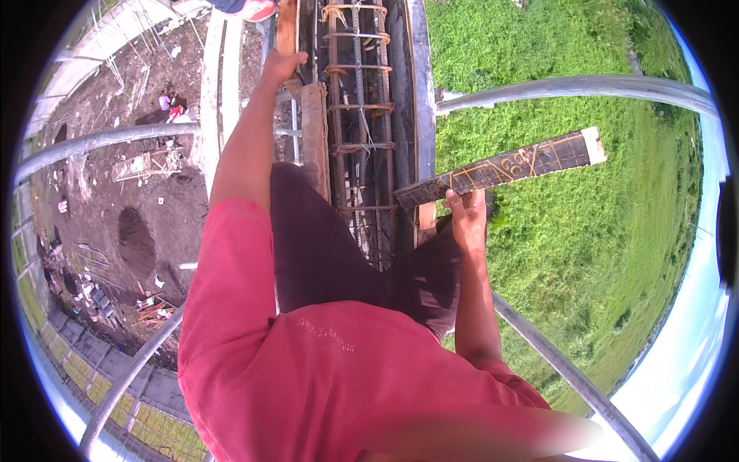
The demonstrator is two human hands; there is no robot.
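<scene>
My right hand [467,219] is closed on the lower edge of a short dark plank [531,160] with orange markings and a pale, rough right end. The plank slants up to the right, its left end over the right wall of a long formwork trough. Inside the trough runs a rebar cage [359,108], long bars tied with square stirrups. Farther off, my left hand [282,66] grips the lower end of an upright orange-brown board [287,29] on the trough's left side; its fingertips are partly hidden. Just below it stands a worn brown board [315,138].
I straddle the trough high above ground. Metal pipes [577,91] stretch out to the right, with another pipe [108,146] at left. Grass [554,254] lies far below on the right, and bare soil with scattered debris [154,300] on the left. Part of another person's foot [258,9] shows at the top.
</scene>
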